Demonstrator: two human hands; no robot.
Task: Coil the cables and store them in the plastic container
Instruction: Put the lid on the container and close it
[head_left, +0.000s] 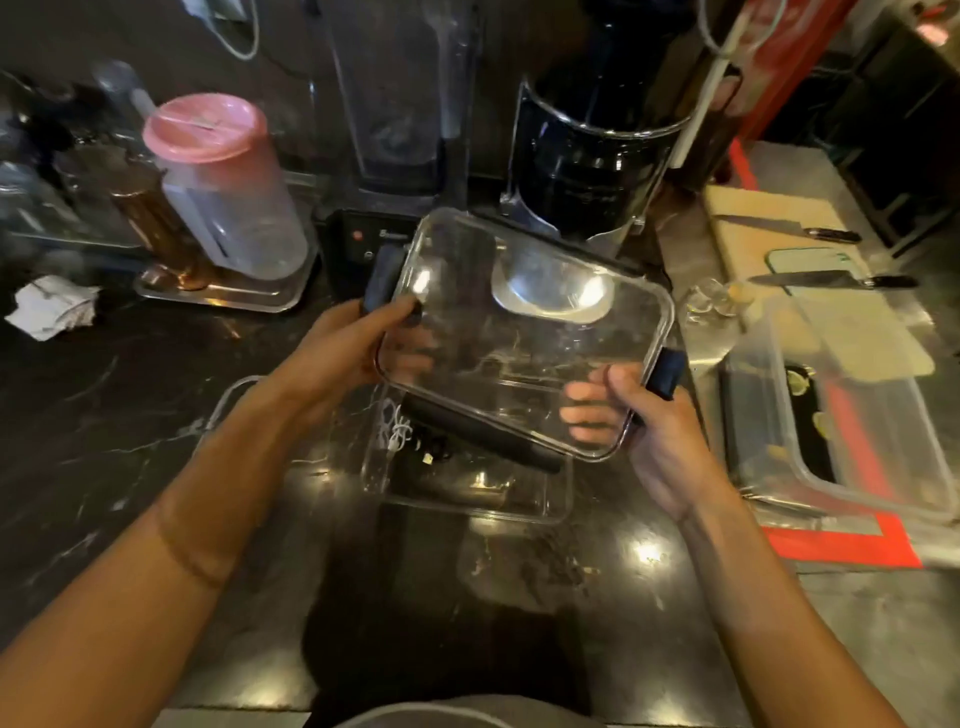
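I hold a clear plastic lid (524, 332) with dark clip flaps, tilted above the counter. My left hand (358, 338) grips its left edge, thumb on top near one flap. My right hand (644, 421) grips its lower right corner, fingers showing through the plastic beside another flap. Below the lid sits the clear plastic container (467, 493) on the dark counter. A coiled white cable (397, 431) and a dark cable lie inside it at the left end, partly hidden by the lid.
A pink-lidded jug (223, 182) stands on a metal tray at back left, crumpled paper (52, 306) at far left. A blender base and black appliance (587, 150) stand behind. Two knives (831, 280) lie on boards at right, near a clear bin (852, 426).
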